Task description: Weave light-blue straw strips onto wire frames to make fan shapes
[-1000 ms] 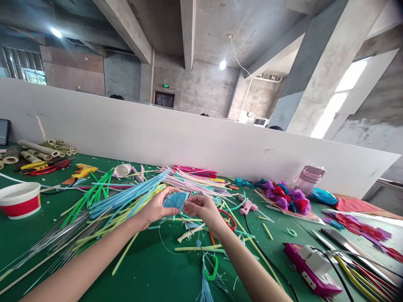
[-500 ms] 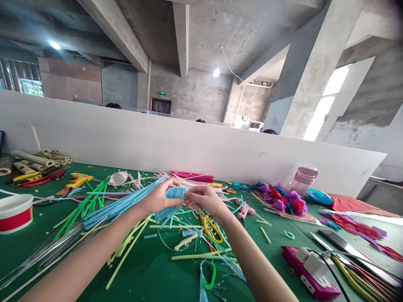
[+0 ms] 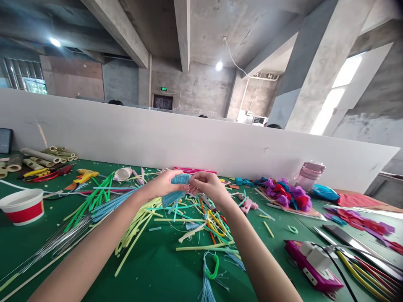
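Note:
My left hand and my right hand meet above the middle of the green table. Between them they grip a short bundle of light-blue strips, whose upper end sits at my fingertips and whose lower end fans out below my left palm. Under my hands lies a loose heap of coloured plastic strips in green, yellow, blue and pink, with thin metal wires stretching to the left.
A red-and-white bowl stands at the left. Cardboard tubes and a yellow glue gun lie at the back left. Purple and red paper flowers, a pink bottle and a pink glue gun are to the right; a pink box sits near right.
Both hands have lifted the blue bundle higher and a little farther from me. The bundle now hangs more upright, with its loose end trailing down.

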{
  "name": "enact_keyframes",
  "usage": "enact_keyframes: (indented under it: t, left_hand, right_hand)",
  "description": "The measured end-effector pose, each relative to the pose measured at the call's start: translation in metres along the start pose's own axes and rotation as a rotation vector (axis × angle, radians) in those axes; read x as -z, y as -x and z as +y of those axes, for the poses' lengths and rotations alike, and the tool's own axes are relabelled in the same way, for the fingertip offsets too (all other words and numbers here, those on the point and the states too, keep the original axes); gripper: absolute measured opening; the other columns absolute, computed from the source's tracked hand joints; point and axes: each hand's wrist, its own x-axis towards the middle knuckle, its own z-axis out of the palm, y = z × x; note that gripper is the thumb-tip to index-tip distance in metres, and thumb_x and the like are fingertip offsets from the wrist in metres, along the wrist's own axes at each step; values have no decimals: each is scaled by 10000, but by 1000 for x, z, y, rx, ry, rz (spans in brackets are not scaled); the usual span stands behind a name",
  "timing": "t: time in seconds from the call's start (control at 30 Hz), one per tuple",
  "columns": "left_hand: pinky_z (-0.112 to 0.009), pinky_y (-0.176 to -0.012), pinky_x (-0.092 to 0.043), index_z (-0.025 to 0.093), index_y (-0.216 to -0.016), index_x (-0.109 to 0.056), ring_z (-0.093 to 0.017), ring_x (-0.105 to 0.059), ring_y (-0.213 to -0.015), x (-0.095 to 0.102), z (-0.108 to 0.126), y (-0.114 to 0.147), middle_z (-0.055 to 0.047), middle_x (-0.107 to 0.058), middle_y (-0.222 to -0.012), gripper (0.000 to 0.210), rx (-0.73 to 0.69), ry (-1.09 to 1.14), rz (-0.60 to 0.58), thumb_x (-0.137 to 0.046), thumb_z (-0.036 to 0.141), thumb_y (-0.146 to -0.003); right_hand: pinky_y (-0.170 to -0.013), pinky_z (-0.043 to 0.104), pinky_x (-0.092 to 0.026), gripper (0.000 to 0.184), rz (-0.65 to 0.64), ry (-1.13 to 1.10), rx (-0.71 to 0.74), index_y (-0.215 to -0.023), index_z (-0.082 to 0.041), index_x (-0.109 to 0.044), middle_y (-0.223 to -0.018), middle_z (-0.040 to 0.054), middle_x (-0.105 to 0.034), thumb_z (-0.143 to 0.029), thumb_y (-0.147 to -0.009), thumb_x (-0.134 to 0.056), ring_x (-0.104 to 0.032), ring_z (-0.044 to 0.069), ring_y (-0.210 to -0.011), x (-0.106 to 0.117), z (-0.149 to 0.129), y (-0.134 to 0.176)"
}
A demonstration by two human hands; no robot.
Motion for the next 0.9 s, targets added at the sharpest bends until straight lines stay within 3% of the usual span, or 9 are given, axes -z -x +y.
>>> enact_keyframes:
  t: [0.23,0.33,0.4,0.5,0.7,0.9]
  left_hand:
    - [-329,-691,-512,201,-1137,-675,-247,-694,-833,7,7,9,-79,-742,-948,592,82,219,45,-876,311,-591]
    - [-335,-662,-523,188,-1189,-663,-248,-705,-807,13,3,9,-103,-747,-934,641,134,351,11,-881,265,-591]
    - [-337,-667,-533,169,-1168,-678,-251,-710,-820,16,-2,8,-121,-749,-936,592,163,420,15,-872,269,-618]
    - [-342,-743,-551,136,-1061,-716,-245,-717,-868,20,-12,3,-139,-754,-949,459,185,503,123,-858,312,-661]
    - [-354,-846,-554,145,-1058,-711,-251,-720,-966,8,-28,-10,-131,-759,-1039,448,51,544,289,-854,350,-686]
    - [-370,-895,-558,134,-1027,-700,-262,-713,-1016,-1,-28,-13,-130,-759,-1049,416,-34,574,379,-840,361,-708]
  right_hand:
    - [-611,248,-540,311,92,-58,34,-728,-154,-679,-676,31,-689,-431,-664,-805,-629,125,-614,-3,2,-1]
    - [-605,228,-538,268,166,-147,48,-718,-155,-660,-661,12,-648,-389,-675,-785,-593,111,-625,-2,1,-2]
    - [-596,210,-538,230,213,-229,40,-681,-159,-637,-653,-4,-609,-354,-691,-758,-565,97,-625,-1,1,-3]
    - [-626,208,-563,168,274,-358,-2,-659,-163,-620,-674,-16,-590,-288,-716,-717,-565,87,-635,2,3,-5]
    - [-830,291,-600,88,290,-519,37,-799,-175,-650,-855,40,-719,-233,-754,-697,-715,173,-868,2,10,-11]
    - [-872,292,-592,136,315,-544,46,-797,-185,-603,-830,62,-741,-258,-773,-716,-743,187,-854,0,10,-12]
